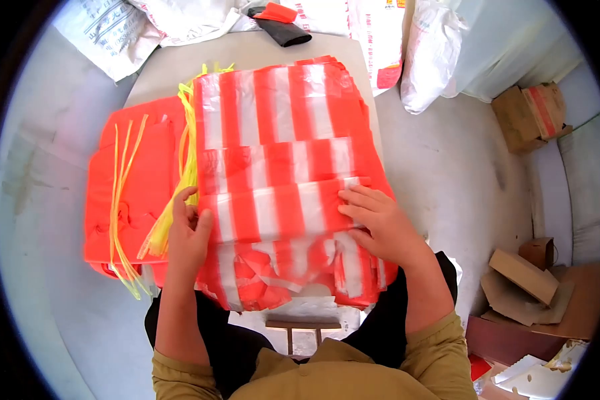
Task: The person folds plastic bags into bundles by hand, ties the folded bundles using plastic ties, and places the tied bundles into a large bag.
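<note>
A stack of red and white striped plastic bags (273, 160) lies before me, its near part folded over in a band. My left hand (190, 230) is at the stack's left edge, fingers curled and apart, with nothing visible between them. On the right side of the folded band rests my right hand (380, 223), its fingers spread flat on the plastic. A bundle of yellow ties (188, 143) runs along the stack's left edge, beside my left hand. Further left, several loose yellow strands (119, 193) lie over a pile of plain red bags (157, 150).
White printed sacks (110, 33) stand beyond the table (240, 50). A black roll with a red piece (283, 30) lies at the far edge. Cardboard boxes (530, 117) are on the floor at right, with opened cartons (527, 287) nearer. A stool (303, 325) shows below.
</note>
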`<move>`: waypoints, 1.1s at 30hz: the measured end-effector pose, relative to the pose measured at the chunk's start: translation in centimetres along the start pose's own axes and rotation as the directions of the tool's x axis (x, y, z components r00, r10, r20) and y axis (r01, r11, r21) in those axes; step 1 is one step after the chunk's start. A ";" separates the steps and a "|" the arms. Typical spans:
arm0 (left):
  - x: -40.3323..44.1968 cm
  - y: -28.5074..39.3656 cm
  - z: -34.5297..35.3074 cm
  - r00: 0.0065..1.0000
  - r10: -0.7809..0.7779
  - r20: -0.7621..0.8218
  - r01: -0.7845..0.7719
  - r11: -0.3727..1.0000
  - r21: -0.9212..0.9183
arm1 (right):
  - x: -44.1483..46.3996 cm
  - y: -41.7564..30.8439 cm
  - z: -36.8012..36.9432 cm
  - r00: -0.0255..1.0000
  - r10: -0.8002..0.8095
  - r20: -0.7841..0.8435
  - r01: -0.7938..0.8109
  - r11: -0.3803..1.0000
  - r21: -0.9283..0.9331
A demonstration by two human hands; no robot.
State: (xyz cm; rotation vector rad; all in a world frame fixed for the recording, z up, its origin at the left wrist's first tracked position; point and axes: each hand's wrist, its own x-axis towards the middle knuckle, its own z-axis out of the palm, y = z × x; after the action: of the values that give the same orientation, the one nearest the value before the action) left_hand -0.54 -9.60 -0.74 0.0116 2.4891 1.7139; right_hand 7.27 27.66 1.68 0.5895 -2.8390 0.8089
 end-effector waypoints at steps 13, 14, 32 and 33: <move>-1.2 1.9 0.1 0.829 0.478 0.291 -0.543 0.563 0.622 | 1.4 -0.9 0.7 0.999 -0.037 0.021 0.041 0.964 -0.263; -1.0 1.9 0.2 0.827 0.480 0.292 -0.546 0.564 0.620 | 1.5 -1.0 0.6 0.999 -0.044 0.010 0.045 0.964 -0.263; 0.4 2.6 0.1 0.999 0.018 0.044 -0.016 0.999 -0.052 | 1.1 -1.1 -2.8 0.814 0.580 0.010 -0.539 0.749 0.386; 1.2 2.2 0.9 0.998 0.060 -0.032 -0.061 0.997 -0.041 | 1.8 -0.6 -2.0 0.833 0.542 -0.113 -0.492 0.818 0.300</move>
State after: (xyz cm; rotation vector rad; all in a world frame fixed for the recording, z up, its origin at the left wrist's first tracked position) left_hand -1.73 -7.93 0.87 0.0582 2.4983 1.8036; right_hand 5.90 27.62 4.05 -0.2687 -2.7463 1.2564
